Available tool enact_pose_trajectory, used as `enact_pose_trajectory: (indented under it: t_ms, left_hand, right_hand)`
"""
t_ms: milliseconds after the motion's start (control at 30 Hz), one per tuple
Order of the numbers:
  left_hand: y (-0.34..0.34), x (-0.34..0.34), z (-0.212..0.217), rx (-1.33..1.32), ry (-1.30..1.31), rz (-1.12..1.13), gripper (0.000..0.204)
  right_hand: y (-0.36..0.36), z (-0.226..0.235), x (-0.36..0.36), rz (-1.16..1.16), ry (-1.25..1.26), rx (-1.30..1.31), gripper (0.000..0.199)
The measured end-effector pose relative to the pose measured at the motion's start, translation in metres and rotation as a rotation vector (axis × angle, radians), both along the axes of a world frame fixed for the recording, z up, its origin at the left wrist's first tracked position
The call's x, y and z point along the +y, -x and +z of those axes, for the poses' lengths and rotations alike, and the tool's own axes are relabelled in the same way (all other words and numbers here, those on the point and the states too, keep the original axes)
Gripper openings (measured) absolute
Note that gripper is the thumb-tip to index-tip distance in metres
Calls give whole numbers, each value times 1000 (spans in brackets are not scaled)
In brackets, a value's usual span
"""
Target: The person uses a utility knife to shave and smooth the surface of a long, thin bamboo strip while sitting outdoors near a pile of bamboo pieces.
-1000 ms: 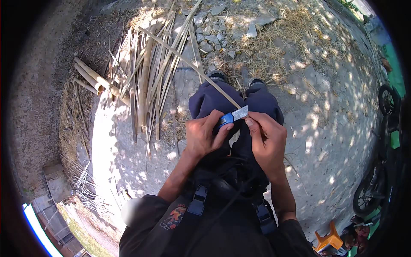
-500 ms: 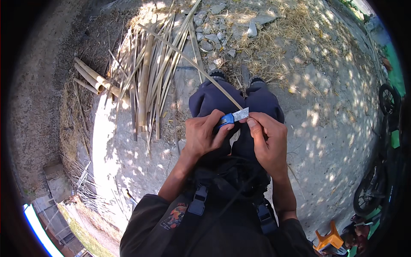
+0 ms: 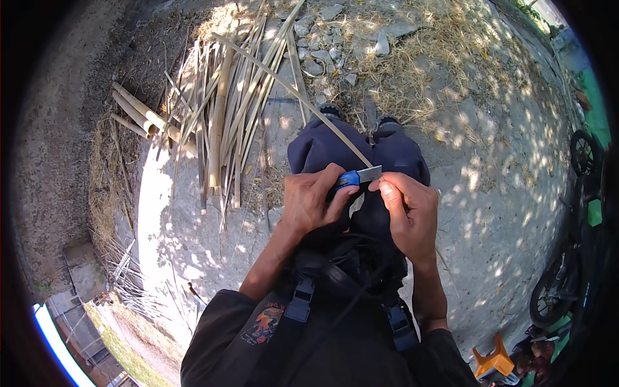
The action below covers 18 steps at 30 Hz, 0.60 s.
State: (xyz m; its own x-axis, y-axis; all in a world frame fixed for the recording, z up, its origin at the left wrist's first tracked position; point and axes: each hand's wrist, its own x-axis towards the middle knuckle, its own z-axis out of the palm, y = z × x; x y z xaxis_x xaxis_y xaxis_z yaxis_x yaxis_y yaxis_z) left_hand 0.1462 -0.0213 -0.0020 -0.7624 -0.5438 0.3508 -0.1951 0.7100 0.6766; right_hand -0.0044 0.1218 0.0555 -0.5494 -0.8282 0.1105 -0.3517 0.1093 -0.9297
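My left hand (image 3: pixel 308 201) is closed around the blue handle of a utility knife (image 3: pixel 347 180). Its wide metal blade (image 3: pixel 369 173) points right, toward the fingers of my right hand (image 3: pixel 414 209). A long, thin bamboo strip (image 3: pixel 303 100) slants down from the upper left over my legs and reaches the blade. My right thumb and index finger are pinched together just beside the blade tip, seemingly on the strip's near end. The fingers mostly hide that end. Both hands are above my lap.
A pile of split bamboo strips (image 3: pixel 222 122) lies on the ground ahead to the left, next to thicker bamboo poles (image 3: pixel 137 109). Broken stones (image 3: pixel 322 55) and dry straw (image 3: pixel 412 84) lie beyond my feet. At right are a wheeled vehicle (image 3: pixel 551 290) and an orange stool (image 3: pixel 493 358).
Both hands, the knife and the strip's near end have shifted slightly right in view. The blade sits a little more level. My grips look the same.
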Motion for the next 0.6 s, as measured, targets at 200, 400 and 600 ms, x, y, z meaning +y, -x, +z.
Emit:
enact_pose_trajectory:
  t_ms: [200,400,600]
  left_hand:
    - [-1,1,-1,30,23,-40,26]
    - [0,5,1,50,13,-41,28]
    - [-1,6,-2,58,22,-52,28]
  right_hand:
    - [-5,-1,10,-40,-17,-13,12]
    - [-8,-3,17,-55,-18,33,12]
    - [-10,0,23,-67,-31,63,11]
